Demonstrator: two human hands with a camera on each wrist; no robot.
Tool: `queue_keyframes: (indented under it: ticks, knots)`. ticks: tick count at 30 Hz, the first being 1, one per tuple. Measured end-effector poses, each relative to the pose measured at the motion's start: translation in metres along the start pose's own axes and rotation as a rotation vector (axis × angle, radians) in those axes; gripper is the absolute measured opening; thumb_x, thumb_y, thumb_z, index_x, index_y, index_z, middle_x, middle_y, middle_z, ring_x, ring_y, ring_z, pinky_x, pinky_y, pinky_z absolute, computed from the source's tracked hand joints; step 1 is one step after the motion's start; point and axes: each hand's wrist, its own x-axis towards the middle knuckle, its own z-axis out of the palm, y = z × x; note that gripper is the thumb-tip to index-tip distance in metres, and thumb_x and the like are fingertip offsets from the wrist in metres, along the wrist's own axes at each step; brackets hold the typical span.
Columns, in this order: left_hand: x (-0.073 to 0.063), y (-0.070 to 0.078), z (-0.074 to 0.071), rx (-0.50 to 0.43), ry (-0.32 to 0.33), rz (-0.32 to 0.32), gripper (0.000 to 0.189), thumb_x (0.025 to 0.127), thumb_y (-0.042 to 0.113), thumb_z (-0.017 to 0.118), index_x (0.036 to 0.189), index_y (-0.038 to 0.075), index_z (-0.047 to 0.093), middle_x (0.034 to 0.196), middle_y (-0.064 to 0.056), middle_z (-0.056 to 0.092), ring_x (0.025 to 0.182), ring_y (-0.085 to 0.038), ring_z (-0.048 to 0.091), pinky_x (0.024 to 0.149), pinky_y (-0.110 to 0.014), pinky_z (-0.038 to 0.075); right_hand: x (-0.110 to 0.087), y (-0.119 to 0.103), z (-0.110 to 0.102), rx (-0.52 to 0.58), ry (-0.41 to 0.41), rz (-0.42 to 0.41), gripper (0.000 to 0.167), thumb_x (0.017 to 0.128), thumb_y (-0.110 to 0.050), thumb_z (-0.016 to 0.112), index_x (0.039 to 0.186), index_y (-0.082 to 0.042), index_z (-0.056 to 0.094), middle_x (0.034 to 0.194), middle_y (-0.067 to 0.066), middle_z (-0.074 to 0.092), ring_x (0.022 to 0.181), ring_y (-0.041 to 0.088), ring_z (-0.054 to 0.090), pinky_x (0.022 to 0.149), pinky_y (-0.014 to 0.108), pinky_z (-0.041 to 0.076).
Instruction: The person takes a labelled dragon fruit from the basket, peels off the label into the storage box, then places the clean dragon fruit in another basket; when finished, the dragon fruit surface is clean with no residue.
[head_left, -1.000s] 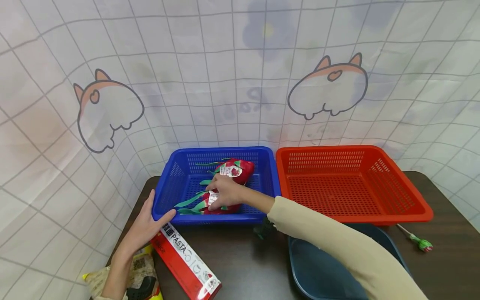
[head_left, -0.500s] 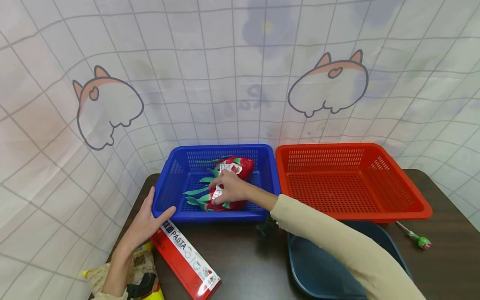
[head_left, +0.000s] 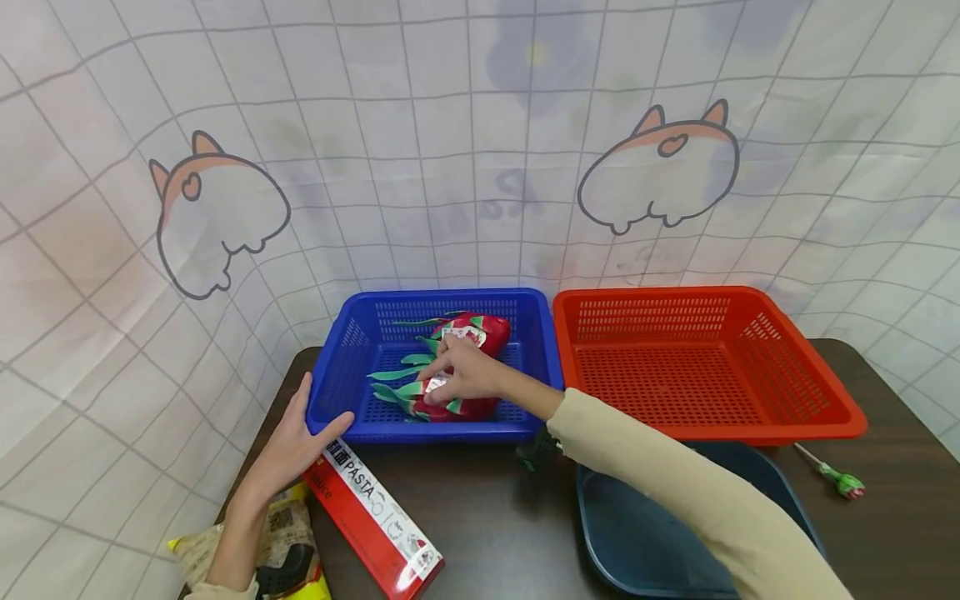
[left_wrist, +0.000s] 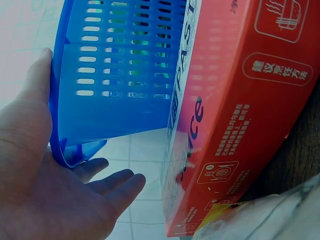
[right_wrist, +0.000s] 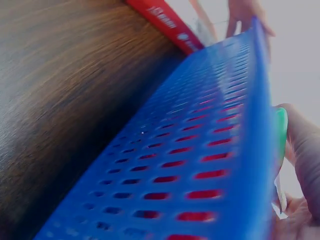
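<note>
My left hand braces the front left corner of the blue basket, thumb along the front rim and fingers spread against the left side. In the left wrist view those fingers lie outside the basket wall. Inside, my right hand reaches down and pinches a red dragon fruit with long green leaves, thumb over its white label. Behind it lies another dragon fruit, its label partly covered by my hand. From the right wrist, the basket wall hides most of the fruit.
A red pasta sauce box leans at the front left beside a yellow-edged bag. Right of the blue basket stands a red basket. My right sleeve crosses a dark blue tub. A green flower bud on a stem lies at the right.
The pinched dragon fruit has shifted slightly to the right and back inside the blue basket, and my right hand moved with it. My left hand stays at the corner.
</note>
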Motion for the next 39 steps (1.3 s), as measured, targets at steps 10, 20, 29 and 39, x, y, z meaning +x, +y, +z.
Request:
queue_keyframes:
  ticks: [10, 20, 29, 39]
  knots:
    - [0.001, -0.001, 0.001, -0.013, 0.004, 0.008, 0.106, 0.090, 0.051, 0.061, 0.155, 0.014, -0.015, 0.160, -0.027, 0.005, 0.141, -0.050, 0.023, 0.110, -0.070, 0.023, -0.006, -0.022, -0.026, 0.088, 0.090, 0.044, 0.034, 0.083, -0.024, 0.074, 0.115, -0.015, 0.073, 0.113, 0.012, 0.053, 0.106, 0.021, 0.044, 0.067, 0.016, 0.044]
    - [-0.001, -0.002, 0.001, -0.007, -0.005, 0.001, 0.106, 0.090, 0.051, 0.060, 0.154, 0.014, -0.016, 0.160, -0.028, 0.006, 0.140, -0.051, 0.024, 0.109, -0.071, 0.024, -0.027, -0.037, -0.042, 0.178, 0.183, 0.062, 0.034, 0.084, -0.027, 0.072, 0.116, -0.016, 0.073, 0.117, 0.009, 0.052, 0.113, 0.022, 0.042, 0.073, 0.022, 0.050]
    - [0.000, -0.002, 0.001, 0.001, -0.010, -0.002, 0.106, 0.090, 0.052, 0.060, 0.154, 0.015, -0.016, 0.160, -0.027, 0.006, 0.140, -0.051, 0.023, 0.108, -0.071, 0.025, -0.049, -0.065, -0.058, 0.224, 0.305, 0.057, 0.033, 0.082, -0.026, 0.074, 0.114, -0.016, 0.074, 0.114, 0.006, 0.050, 0.111, 0.021, 0.043, 0.070, 0.023, 0.053]
    - [0.002, -0.002, 0.001, 0.000, -0.017, 0.003, 0.105, 0.091, 0.052, 0.059, 0.154, 0.016, -0.018, 0.161, -0.027, 0.004, 0.141, -0.052, 0.022, 0.108, -0.072, 0.025, -0.107, -0.104, -0.048, 0.333, 0.444, 0.173, 0.033, 0.081, -0.025, 0.077, 0.113, -0.016, 0.075, 0.119, 0.005, 0.048, 0.116, 0.022, 0.043, 0.072, 0.024, 0.057]
